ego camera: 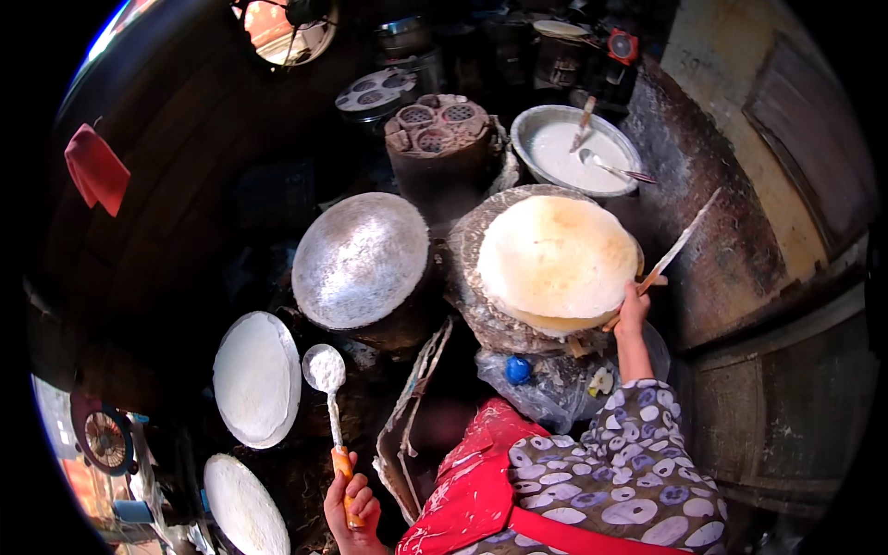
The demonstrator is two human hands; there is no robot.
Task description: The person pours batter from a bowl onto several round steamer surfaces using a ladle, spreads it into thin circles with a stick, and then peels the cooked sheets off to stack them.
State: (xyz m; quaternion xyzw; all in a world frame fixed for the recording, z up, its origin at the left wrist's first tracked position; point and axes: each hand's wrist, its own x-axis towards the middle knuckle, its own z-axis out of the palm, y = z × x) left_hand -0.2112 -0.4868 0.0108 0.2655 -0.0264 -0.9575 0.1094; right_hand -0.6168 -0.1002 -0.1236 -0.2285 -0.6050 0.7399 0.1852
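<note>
My left hand [352, 498] is closed around the orange handle of a metal ladle [325, 368], whose round bowl is coated in white batter. My right hand [632, 309] grips a long thin wooden stick [683, 243], its upper part crusted white. That hand is at the right edge of a large, round, pale flatbread [558, 253] with a lightly browned middle. Whether the fingers also pinch the flatbread cannot be told. Beneath it, a crusted round stove top [466, 239] shows around the edge. A shiny round metal griddle [361, 260] is to its left.
Behind the flatbread is a metal basin of white batter [548, 149], holding a spoon [610, 165] and a brush-like tool [583, 125]. A clay stove with perforated openings [438, 166] stands beside it. White-coated round pans [254, 380] are at left. Metal tongs [406, 423] lean near my apron.
</note>
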